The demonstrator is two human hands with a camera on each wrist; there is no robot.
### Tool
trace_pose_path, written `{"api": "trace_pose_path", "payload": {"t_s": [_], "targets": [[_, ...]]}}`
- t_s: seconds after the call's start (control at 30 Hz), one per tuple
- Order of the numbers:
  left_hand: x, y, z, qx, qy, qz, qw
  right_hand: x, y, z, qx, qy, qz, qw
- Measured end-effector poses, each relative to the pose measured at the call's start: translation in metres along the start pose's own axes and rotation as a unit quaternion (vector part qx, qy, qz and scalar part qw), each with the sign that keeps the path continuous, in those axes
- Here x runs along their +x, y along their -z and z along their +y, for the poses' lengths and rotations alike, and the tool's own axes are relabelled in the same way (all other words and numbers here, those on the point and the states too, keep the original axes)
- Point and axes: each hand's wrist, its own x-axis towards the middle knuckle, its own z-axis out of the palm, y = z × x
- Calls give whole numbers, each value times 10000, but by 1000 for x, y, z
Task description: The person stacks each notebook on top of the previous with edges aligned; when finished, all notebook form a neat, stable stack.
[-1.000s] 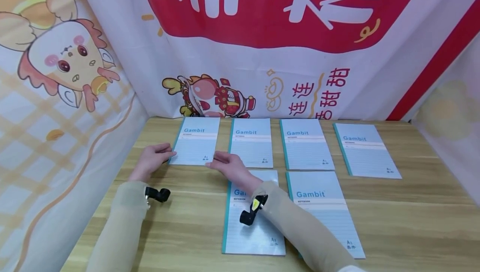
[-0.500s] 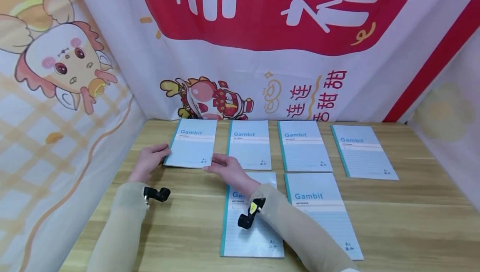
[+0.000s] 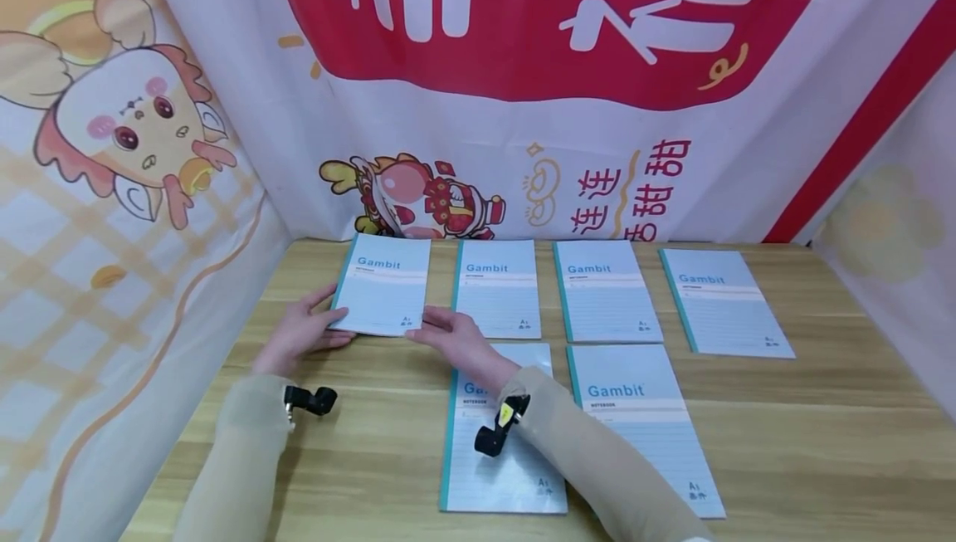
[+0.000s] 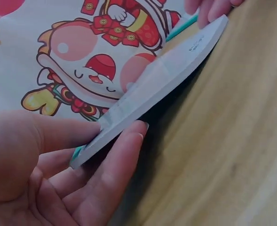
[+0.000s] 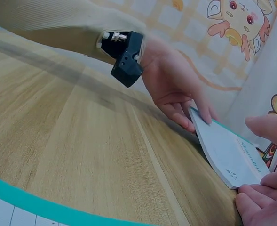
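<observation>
In the head view a pale blue Gambit notebook (image 3: 382, 289) with a teal spine lies at the back left, its near left part lifted off the table. My left hand (image 3: 299, 333) pinches its lower left corner. In the left wrist view the thumb is on the cover and the other fingers (image 4: 122, 162) reach beneath. At the opposite lower corner my right hand (image 3: 459, 343) touches the notebook with its fingertips (image 5: 251, 197). Its upper digit stands apart from the cover in the right wrist view. My right forearm passes above two larger notebooks, hiding parts of them.
To the right, the back row continues with a second notebook (image 3: 499, 289), a third (image 3: 608, 293) and a slightly tilted fourth (image 3: 728, 301). Larger notebooks (image 3: 500, 476) (image 3: 642, 426) lie nearer on the wooden table (image 3: 358, 459). Printed cloth (image 3: 523, 135) hangs along the back and sides.
My left hand has shifted from beside the notebook's left edge to a pinch with fingers underneath, and that near side has risen. The right hand stays by the right corner.
</observation>
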Motion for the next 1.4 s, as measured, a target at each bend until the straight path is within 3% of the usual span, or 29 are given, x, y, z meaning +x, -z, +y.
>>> {"api": "trace_pose_path", "payload": {"t_s": [0.37, 0.6, 0.93, 1.17, 1.4], "targets": [[-10, -5, -6, -806, -340, -23, 9962, 0, 2, 1, 8, 37, 88, 10000], [-21, -9, -1, -757, -636, 37, 9951, 0, 4, -1, 648, 19, 42, 9979], [-36, -17, 14, -791, -787, 13, 9938, -5, 14, -3, 1058, -147, -89, 9942], [-45, -32, 24, -505, -938, -21, 9943, -8, 26, 0, 1142, 19, -126, 9934], [-45, -51, 24, -631, -1026, -156, 9926, -15, 42, 4, 1343, 121, 122, 9908]]}}
